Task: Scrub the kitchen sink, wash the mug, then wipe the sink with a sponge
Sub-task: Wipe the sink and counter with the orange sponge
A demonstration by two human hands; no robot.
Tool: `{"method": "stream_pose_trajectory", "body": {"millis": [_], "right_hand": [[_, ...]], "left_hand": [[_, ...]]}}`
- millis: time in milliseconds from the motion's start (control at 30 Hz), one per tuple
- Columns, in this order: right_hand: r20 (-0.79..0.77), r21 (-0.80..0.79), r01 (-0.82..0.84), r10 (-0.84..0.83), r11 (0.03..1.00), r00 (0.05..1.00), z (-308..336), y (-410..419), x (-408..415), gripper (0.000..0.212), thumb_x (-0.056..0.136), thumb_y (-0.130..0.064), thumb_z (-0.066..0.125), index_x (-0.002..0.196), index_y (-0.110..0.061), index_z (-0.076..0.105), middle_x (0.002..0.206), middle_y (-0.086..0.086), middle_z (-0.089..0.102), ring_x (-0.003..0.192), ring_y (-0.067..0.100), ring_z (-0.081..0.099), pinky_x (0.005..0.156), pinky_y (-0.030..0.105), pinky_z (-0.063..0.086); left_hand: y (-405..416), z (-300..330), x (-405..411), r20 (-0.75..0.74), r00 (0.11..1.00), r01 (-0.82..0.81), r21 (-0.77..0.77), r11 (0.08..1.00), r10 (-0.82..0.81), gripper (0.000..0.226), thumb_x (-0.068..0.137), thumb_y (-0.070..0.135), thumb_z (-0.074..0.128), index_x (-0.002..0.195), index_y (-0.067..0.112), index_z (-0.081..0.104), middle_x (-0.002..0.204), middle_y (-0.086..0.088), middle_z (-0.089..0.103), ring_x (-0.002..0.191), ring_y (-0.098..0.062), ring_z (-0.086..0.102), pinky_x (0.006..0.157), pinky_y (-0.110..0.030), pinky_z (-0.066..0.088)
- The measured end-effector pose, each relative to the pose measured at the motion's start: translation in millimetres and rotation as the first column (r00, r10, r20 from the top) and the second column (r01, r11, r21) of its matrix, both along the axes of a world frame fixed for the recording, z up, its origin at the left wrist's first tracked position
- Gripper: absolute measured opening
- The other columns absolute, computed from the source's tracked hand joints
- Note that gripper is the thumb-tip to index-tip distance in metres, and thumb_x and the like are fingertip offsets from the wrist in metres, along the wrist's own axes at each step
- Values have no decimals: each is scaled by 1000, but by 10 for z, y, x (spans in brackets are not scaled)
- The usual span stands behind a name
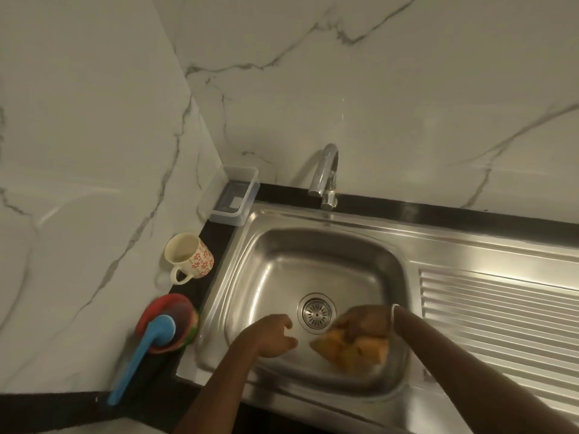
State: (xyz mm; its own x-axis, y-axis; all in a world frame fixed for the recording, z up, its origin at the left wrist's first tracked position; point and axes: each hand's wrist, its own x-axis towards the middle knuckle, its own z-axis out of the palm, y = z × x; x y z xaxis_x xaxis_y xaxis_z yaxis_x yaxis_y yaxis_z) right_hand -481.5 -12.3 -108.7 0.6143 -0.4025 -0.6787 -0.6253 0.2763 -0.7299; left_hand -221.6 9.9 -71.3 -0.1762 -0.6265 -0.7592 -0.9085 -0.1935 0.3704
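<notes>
Right hand (363, 322) grips orange sponge (351, 350) on sink (313, 252) floor beside drain (316, 312); left hand (275, 336) loose, empty, near it. Mug (189, 256) on table left.

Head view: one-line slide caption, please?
Right hand presses an orange sponge into the steel sink; left hand hovers empty.

The right hand (365, 321) hides much of the blurred orange sponge (351, 350); both forearms leave the bottom edge.
</notes>
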Motion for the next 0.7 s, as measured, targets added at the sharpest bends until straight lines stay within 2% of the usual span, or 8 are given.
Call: {"method": "stream_pose_trajectory", "body": {"millis": [67,167,267,333,400,500,600,700], "right_hand": [[213,71,293,-301,954,930,275,-74,31,46,80,-23,60,126,-20,62,111,4,70,96,20,67,77,29,55],[418,389,571,-691,723,590,447,-48,125,52,80,-21,60,129,-6,55,102,15,68,83,25,67,68,35,55],[492,662,492,-823,565,285,684,20,233,44,77,-26,67,111,1,64,91,22,66,77,30,64,73,39,53],[511,722,428,-836,543,199,763,67,287,52,75,-32,71,111,6,65,97,26,65,86,36,63,82,45,50],[535,718,405,-821,566,199,777,101,314,61,80,-35,65,124,6,59,112,31,60,99,43,58,91,52,45],[547,699,396,-802,596,240,837,66,346,68,85,-32,61,139,6,45,128,35,50,113,48,50,100,60,37],[547,558,494,-743,667,386,886,-24,365,62,83,-25,61,141,-6,45,133,31,54,116,51,55,96,61,46],[468,351,581,-675,734,570,904,-157,430,56,82,-28,67,136,-20,54,130,18,62,117,43,60,96,62,48]], "left_hand": [[87,97,-167,-186,945,-248,128,960,269,72,76,64,64,130,18,53,124,0,60,108,-15,61,100,-38,49],[149,253,-393,-441,597,-538,400,742,670,70,73,76,60,112,19,67,108,-6,68,103,-21,65,98,-41,49],[142,400,-561,-585,386,-541,483,688,714,59,84,70,49,109,23,75,114,-11,67,110,-27,60,100,-44,45],[118,476,-639,-663,299,-552,466,691,686,57,88,64,50,118,19,70,123,-13,64,113,-30,58,103,-48,42],[82,555,-684,-711,249,-592,426,684,658,56,90,58,54,124,15,64,126,-14,64,117,-33,59,103,-52,41],[9,651,-671,-740,289,-651,313,691,607,41,97,46,48,123,17,62,118,-9,69,113,-27,64,98,-52,47],[-61,660,-557,-741,341,-679,231,697,578,36,99,42,47,128,23,58,117,-2,70,106,-21,68,91,-49,54],[-174,625,-367,-708,384,-719,173,673,592,37,98,38,51,132,23,53,119,-4,66,105,-27,66,87,-48,56]]}}
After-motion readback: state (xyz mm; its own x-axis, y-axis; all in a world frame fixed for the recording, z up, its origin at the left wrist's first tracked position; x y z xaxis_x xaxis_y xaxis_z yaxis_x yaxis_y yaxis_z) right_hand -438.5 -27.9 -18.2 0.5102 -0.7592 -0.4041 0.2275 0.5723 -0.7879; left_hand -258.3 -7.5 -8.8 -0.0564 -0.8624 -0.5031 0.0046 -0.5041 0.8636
